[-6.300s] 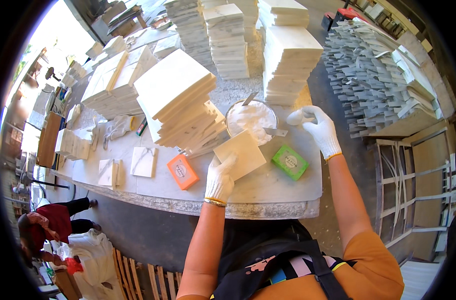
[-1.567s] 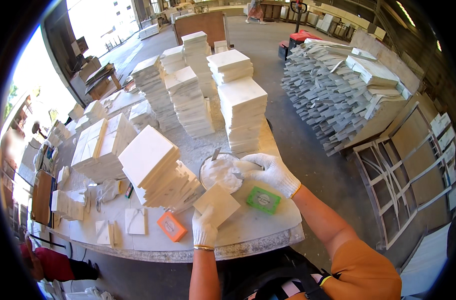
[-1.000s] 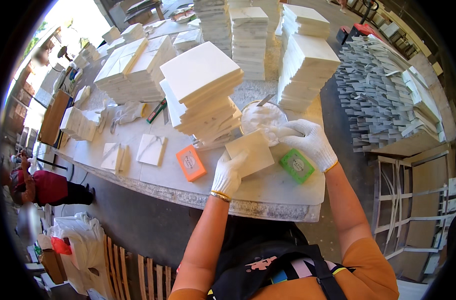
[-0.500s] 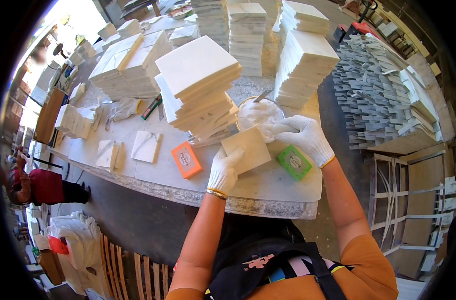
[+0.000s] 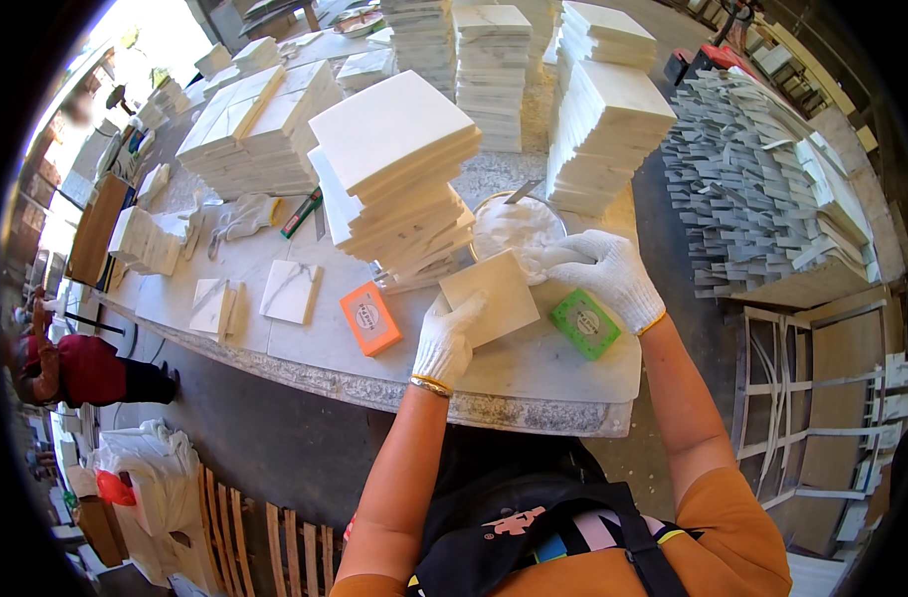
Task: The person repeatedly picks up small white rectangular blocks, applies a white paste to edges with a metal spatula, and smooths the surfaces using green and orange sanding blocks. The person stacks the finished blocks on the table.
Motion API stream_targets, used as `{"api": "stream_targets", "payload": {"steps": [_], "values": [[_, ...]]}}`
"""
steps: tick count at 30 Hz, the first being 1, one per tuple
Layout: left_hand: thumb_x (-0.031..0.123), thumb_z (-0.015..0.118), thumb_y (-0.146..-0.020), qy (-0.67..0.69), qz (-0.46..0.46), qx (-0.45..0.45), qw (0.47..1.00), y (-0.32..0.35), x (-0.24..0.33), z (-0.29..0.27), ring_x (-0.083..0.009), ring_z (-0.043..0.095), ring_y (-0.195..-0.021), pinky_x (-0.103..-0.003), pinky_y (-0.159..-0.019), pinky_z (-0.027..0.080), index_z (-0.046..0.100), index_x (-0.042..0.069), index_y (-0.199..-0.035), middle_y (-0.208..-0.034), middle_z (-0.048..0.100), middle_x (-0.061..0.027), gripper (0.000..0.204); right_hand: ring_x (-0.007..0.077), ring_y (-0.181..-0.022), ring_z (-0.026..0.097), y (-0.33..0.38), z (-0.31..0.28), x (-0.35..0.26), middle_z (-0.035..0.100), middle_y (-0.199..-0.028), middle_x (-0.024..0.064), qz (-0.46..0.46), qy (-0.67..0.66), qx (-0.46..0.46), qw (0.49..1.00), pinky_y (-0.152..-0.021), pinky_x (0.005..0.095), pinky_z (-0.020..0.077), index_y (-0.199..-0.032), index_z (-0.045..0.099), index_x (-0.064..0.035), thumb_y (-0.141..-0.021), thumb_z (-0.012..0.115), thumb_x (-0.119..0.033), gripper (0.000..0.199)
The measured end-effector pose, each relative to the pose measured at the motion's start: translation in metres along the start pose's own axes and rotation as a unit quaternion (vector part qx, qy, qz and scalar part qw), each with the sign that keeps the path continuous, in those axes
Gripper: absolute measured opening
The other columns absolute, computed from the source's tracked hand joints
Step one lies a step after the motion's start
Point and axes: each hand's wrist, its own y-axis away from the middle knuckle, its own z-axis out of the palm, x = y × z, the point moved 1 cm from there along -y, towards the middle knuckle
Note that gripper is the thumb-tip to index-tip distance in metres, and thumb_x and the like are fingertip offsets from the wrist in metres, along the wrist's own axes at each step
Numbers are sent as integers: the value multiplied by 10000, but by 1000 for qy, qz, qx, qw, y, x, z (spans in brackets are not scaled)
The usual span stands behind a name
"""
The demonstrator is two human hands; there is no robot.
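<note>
Left hand [image 5: 447, 338], gloved, is closing thumb and fingers around one square cream tile [image 5: 496, 294], keeping it tilted at centre frame, just below the bowl. Right hand [image 5: 613, 279], also gloved, is curling its fingers nearly together at the bowl's right side; cannot tell whether they are gripping anything. One bowl [image 5: 477, 213] is holding white paste [image 5: 514, 229], with one metal blade [image 5: 523, 190] jutting out. One orange box [image 5: 369, 318] and one green box [image 5: 585, 324] are lying either side of the tile. One veined tile [image 5: 291, 292] is lying left of centre. Pale worktop [image 5: 563, 383] is showing a rough front edge. Grey strips [image 5: 737, 184] are filling the upper right; one person [image 5: 81, 368] is standing far left.
</note>
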Motion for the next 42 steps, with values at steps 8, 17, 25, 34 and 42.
{"api": "stream_targets", "payload": {"steps": [8,17,25,34,42], "values": [[38,679,-903,-9,-2,3,1000,0,1,1,-184,633,-1068,-326,-928,521,569,-34,-1290,-1186,658,-91,409,137,-909,659,1,0,-4,708,-977,67,11,-12,-4,1000,-825,286,517,-1063,761,-20,-776,773,-139,311],[37,652,-921,-9,-10,-7,1000,2,3,2,-192,632,-1081,-341,-934,532,556,-18,-1311,-1201,644,-83,405,138,-901,661,-1,0,0,708,-965,68,9,3,2,1000,-820,287,519,-1056,762,-19,-771,773,-145,312],[40,645,-925,-17,-8,-1,1000,0,0,0,-194,632,-1081,-345,-935,530,555,-18,-1311,-1198,643,-83,401,139,-868,648,-2,1,6,698,-935,69,-9,32,18,999,-792,293,512,-1062,761,-29,-773,778,-172,322],[52,653,-924,-19,-9,0,1000,0,1,-1,-195,636,-1073,-343,-923,534,552,-16,-1315,-1204,641,-86,409,142,-911,659,-1,0,1,718,-999,67,10,-34,2,999,-833,278,513,-1044,760,-10,-780,773,-136,293],[72,644,-935,-28,-6,-13,999,2,2,0,-191,635,-1081,-341,-908,537,546,-14,-1327,-1212,641,-85,413,111,-907,642,0,-23,23,702,-1002,37,58,-171,103,978,-845,262,505,-1104,698,14,-856,739,-115,282]]}}
